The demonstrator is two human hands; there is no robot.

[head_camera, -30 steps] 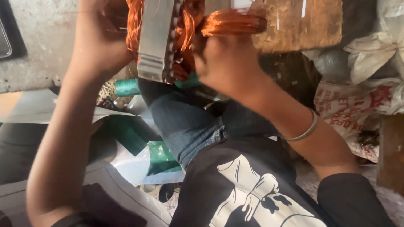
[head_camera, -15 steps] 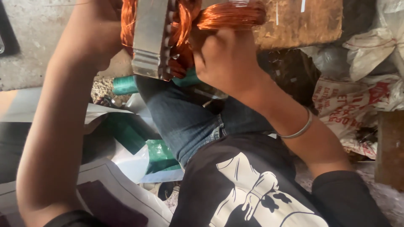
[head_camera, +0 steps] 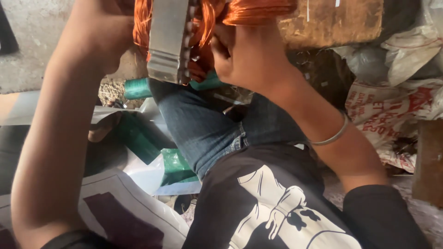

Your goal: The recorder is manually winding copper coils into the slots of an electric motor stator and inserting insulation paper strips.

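The left hand (head_camera: 104, 34) presses against the outer side of a grey metal stator core (head_camera: 168, 39), its fingers hidden behind the core, so their grip cannot be told. Orange copper wire windings (head_camera: 207, 23) bulge from the core just beside the right hand (head_camera: 244, 60), whose fingers are curled shut on a bundle of that wire. Beyond the right fingers stands a wooden block (head_camera: 332, 23); a silver bangle (head_camera: 330, 136) circles the right wrist.

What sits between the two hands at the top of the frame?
In the head view, a grey metal core wound with orange copper wire lies between left hand and right hand.
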